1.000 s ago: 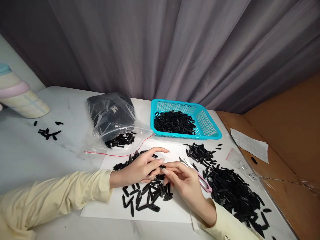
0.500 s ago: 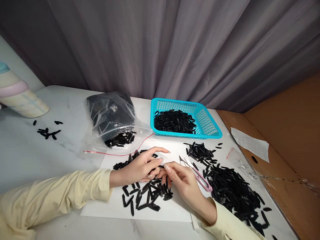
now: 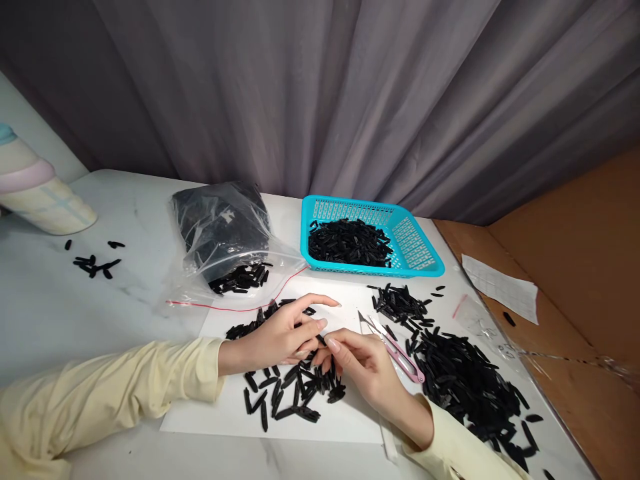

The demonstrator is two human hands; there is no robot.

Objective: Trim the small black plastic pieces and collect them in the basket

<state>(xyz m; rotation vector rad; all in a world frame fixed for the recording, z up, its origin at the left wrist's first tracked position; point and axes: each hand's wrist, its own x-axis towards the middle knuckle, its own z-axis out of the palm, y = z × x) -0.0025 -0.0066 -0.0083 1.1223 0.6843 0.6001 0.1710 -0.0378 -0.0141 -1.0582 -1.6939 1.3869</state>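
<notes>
My left hand (image 3: 287, 333) is over the white paper (image 3: 200, 417), its index finger stretched out and its thumb and other fingers pinched around a small black piece (image 3: 321, 339). From the right, my right hand (image 3: 357, 363) pinches the same piece between thumb and index finger. The fingers hide most of it. Loose black pieces (image 3: 295, 393) lie below and behind both hands on the paper. Pink-handled scissors (image 3: 407, 363) rest just right of my right hand, beside a large black pile (image 3: 465, 380).
Behind the hands stand a blue basket (image 3: 425, 267) holding black pieces and an open plastic bag (image 3: 225, 233) with more. A pastel bottle (image 3: 47, 193) and a few black pieces (image 3: 97, 265) are at the left. A paper slip (image 3: 503, 287) lies at the right.
My right hand has shifted slightly left and down, its fingertips nearer the left hand's fingers. My left hand has barely moved.
</notes>
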